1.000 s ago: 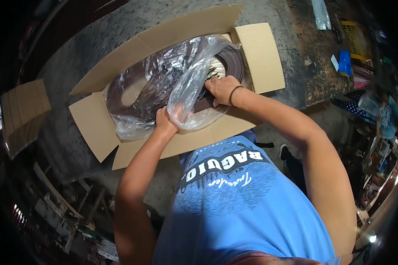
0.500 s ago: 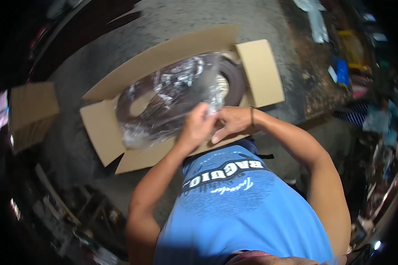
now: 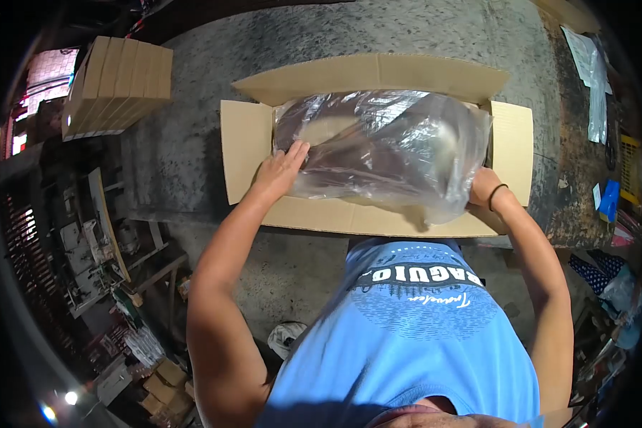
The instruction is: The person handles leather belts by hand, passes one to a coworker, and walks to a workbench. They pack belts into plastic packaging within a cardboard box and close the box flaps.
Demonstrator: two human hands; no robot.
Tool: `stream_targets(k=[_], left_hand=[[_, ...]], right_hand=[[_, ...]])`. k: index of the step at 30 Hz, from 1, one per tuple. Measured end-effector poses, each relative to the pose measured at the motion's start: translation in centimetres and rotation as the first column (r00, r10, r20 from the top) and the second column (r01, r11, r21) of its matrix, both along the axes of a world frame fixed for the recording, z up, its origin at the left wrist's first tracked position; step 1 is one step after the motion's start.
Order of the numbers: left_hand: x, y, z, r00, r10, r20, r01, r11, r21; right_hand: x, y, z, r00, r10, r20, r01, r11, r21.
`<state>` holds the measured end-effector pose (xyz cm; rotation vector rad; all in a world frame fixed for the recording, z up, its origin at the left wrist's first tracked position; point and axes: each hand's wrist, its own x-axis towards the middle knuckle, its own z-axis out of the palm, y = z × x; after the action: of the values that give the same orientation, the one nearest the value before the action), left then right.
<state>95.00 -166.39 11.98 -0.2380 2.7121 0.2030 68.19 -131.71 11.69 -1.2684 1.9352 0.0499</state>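
An open cardboard box (image 3: 378, 217) lies in front of me with its flaps folded out. A clear plastic bag (image 3: 406, 153) spreads over dark brown coiled material inside it; glare on the film hides the details. My left hand (image 3: 284, 170) lies on the left end of the bag, fingers stretched out and resting on the plastic. At the bag's right end, my right hand (image 3: 485, 187) reaches down just inside the box's right flap. Its fingers are mostly hidden by the bag and the box wall.
Several upright cardboard cartons (image 3: 121, 85) stand in a row at the back left of the grey worktop (image 3: 192, 164). On the right lie a plastic sheet (image 3: 588, 78), a blue item (image 3: 609, 201) and a yellow basket (image 3: 629, 167).
My hands were together near the box's front right, holding the plastic. Now they are apart at both ends, and the plastic covers the right coil, which was partly bare. The view has shifted.
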Motion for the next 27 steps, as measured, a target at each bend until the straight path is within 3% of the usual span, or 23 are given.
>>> stream_targets(k=[2, 6, 7, 11, 12, 14, 18, 20, 21, 23, 24, 25, 26, 27], left_hand=[[-0.2, -0.4, -0.3, 0.996, -0.024, 0.086, 0.029, 0.998, -0.062], [-0.2, -1.5, -2.4, 0.988, -0.150, 0.029, 0.153, 0.969, -0.193], [-0.4, -1.7, -2.8, 0.988, -0.156, -0.003, 0.152, 0.965, -0.215], [1.5, -4.2, -3.9, 0.975, -0.130, -0.179, 0.097, 0.978, -0.184], [1.8, -5.1, -3.0, 0.985, -0.124, -0.119, 0.097, 0.972, -0.214], [0.9, -4.5, -0.8, 0.990, -0.144, 0.014, 0.142, 0.949, -0.281], [-0.2, -3.0, -1.4, 0.998, -0.013, 0.054, 0.028, 0.961, -0.273], [-0.6, -3.0, -1.4, 0.998, 0.061, 0.026, -0.059, 0.995, -0.082], [-1.6, -2.4, -1.4, 0.998, 0.056, 0.019, -0.054, 0.996, -0.076], [-4.4, 0.4, -1.3, 0.934, 0.040, -0.355, 0.015, 0.988, 0.153], [-5.9, 2.2, -1.5, 0.944, 0.096, -0.316, -0.012, 0.966, 0.259], [-7.2, 4.1, -1.8, 0.937, 0.192, -0.290, -0.095, 0.944, 0.316], [-7.9, 5.3, -3.0, 0.915, 0.168, -0.367, -0.064, 0.959, 0.278], [-8.8, 6.1, -3.5, 0.909, 0.200, -0.365, -0.085, 0.948, 0.306]], right_hand=[[0.0, -0.7, 0.2, 0.974, 0.174, -0.142, -0.164, 0.983, 0.080], [-0.2, -1.1, 0.4, 0.950, 0.267, -0.163, -0.242, 0.957, 0.159], [-0.3, -0.4, -0.1, 0.940, 0.264, -0.215, -0.259, 0.964, 0.054], [-1.4, 0.5, -0.4, 0.972, 0.120, -0.203, -0.106, 0.991, 0.079], [-1.7, 1.2, -0.7, 0.969, 0.093, -0.230, -0.100, 0.995, -0.017], [-1.6, 0.7, -0.9, 0.965, 0.094, -0.244, -0.105, 0.994, -0.029], [-1.7, -1.1, -1.2, 0.951, 0.188, -0.244, -0.154, 0.976, 0.151], [-2.2, -2.1, 0.4, 0.968, 0.201, -0.150, -0.172, 0.967, 0.186], [-2.2, -2.3, -0.5, 0.981, 0.133, -0.138, -0.120, 0.988, 0.102], [-1.3, -3.3, -0.7, 0.998, -0.036, -0.056, 0.028, 0.990, -0.138], [-0.9, -4.0, -0.7, 0.998, -0.049, -0.034, 0.042, 0.980, -0.194], [-0.4, -3.8, -3.1, 0.994, -0.063, -0.090, 0.021, 0.910, -0.414], [0.2, -3.7, -5.6, 0.987, -0.089, -0.135, -0.012, 0.791, -0.611], [0.4, -4.4, -5.4, 0.989, -0.079, -0.126, -0.016, 0.786, -0.618]])
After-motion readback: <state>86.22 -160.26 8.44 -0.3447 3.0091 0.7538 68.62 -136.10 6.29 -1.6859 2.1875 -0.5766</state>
